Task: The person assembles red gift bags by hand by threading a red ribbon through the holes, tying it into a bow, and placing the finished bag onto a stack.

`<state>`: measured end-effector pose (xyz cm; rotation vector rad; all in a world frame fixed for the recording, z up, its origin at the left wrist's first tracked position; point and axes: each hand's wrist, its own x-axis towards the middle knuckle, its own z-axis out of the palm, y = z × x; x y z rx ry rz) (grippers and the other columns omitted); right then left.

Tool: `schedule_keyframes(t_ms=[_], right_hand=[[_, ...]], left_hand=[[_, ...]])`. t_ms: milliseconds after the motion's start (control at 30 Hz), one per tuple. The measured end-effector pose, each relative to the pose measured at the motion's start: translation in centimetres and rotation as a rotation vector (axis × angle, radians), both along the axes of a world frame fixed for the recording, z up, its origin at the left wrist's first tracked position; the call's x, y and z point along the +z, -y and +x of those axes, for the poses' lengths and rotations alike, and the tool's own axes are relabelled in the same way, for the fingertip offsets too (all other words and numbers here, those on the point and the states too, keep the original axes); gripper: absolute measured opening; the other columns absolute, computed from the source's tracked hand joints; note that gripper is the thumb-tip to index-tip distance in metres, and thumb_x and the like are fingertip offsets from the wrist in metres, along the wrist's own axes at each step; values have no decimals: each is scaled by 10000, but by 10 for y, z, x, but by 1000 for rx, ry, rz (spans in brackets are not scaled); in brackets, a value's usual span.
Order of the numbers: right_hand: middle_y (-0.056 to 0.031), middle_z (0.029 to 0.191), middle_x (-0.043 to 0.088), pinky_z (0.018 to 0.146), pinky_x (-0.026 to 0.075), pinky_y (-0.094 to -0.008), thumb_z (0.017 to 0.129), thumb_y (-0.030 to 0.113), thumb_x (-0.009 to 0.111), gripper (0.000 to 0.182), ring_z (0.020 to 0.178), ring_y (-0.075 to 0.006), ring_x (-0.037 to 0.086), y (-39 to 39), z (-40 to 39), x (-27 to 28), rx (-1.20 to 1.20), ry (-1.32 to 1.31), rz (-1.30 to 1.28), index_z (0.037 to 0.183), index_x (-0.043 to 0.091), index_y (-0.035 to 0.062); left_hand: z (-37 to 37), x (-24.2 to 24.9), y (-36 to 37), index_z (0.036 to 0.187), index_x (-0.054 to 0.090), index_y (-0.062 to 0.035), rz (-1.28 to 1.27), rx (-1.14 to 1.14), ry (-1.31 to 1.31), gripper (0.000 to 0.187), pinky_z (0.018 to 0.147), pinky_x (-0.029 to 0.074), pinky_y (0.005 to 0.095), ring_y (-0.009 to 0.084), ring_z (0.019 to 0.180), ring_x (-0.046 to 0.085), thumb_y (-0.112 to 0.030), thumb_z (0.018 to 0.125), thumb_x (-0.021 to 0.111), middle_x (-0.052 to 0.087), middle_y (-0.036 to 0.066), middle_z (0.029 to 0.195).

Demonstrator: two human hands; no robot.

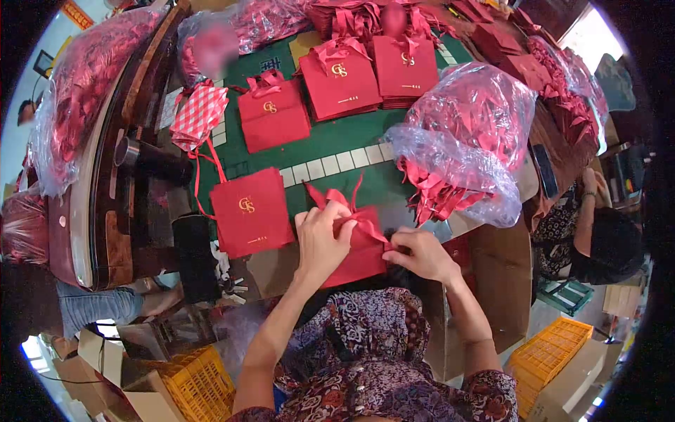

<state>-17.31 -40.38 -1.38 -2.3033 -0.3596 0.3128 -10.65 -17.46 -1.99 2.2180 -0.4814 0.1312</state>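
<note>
Ribbon [370, 230] in left hand [325, 235] beside bag [250, 219], perhaps "GS"-lettered.

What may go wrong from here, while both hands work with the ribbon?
The red ribbon, held by the left hand and right hand, might twist if pulled unevenly. The red bag beneath could crease under pressure. Red strips stick out of the clear plastic bag and might spill if bumped.

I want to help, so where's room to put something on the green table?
There's a bare strip of green table between the stacked red gift bags and the row of white squares. A smaller patch lies below those squares, left of the plastic sack. It's crowded around the sack, left hand and right hand.
</note>
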Motion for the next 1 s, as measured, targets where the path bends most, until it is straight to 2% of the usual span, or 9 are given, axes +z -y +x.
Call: schedule_keyframes(t_ms=[167,233,300,367,467,633,733,867,1000], right_hand=[[-20,574,503,517,384,-297,947,260,690,319,577,-39,453,-7,7,13,-270,-195,308,766,587,18],[80,637,480,524,354,-241,953,192,699,292,626,-4,432,-21,13,16,-386,-279,501,756,573,17],[56,665,549,525,372,-226,953,173,694,245,622,-7,464,-33,19,25,-399,-178,441,795,602,9],[33,687,595,533,395,-216,945,150,698,206,620,-8,494,-41,23,18,-406,-125,482,826,624,-1],[31,666,593,514,396,-223,926,122,715,192,605,-9,504,-48,29,17,-382,-62,379,824,615,-6],[-41,624,588,522,437,-271,869,148,776,215,556,-85,521,-49,36,15,-445,211,185,872,615,5],[-65,773,629,560,457,-272,808,144,831,229,663,-124,579,-46,31,18,-464,310,266,898,647,42],[-57,1067,626,889,491,-421,677,143,867,316,1046,-305,593,-37,14,27,1,523,198,966,741,125],[-51,1134,630,936,510,-433,703,184,831,288,1152,-327,577,-54,0,28,91,582,110,976,741,161]], left_hand=[[-1,-12,4,1018,623,-104,129,8,137,211,853,386,432,291,973,574,-156,836,717,647,64,1001],[-17,-8,11,1074,603,-81,18,36,111,234,889,388,445,300,1044,544,-164,871,685,613,104,1077],[-37,-11,16,1116,575,-39,-208,14,15,253,899,421,441,300,1016,563,-174,917,655,607,152,1074],[-59,-14,23,1285,459,3,-539,-80,-428,351,849,491,379,250,937,627,-160,998,579,630,164,1096],[-80,-14,26,1319,421,-19,-618,-184,-643,317,774,505,311,155,840,616,-136,1038,509,656,106,1038],[-90,-6,12,1215,508,-49,-801,-132,-1071,219,709,446,238,104,833,588,-189,1086,402,629,42,894],[-79,-15,2,1163,532,-65,-1390,-58,-1289,192,807,485,314,180,892,639,-181,1076,406,676,73,971],[-65,-30,-7,1141,565,-80,-1597,-59,-1384,186,868,512,347,206,1002,655,-187,1067,431,692,96,1060],[-63,-22,-2,1163,594,-68,-1660,-96,-1428,207,854,528,327,189,996,649,-165,1054,447,674,88,1088]])
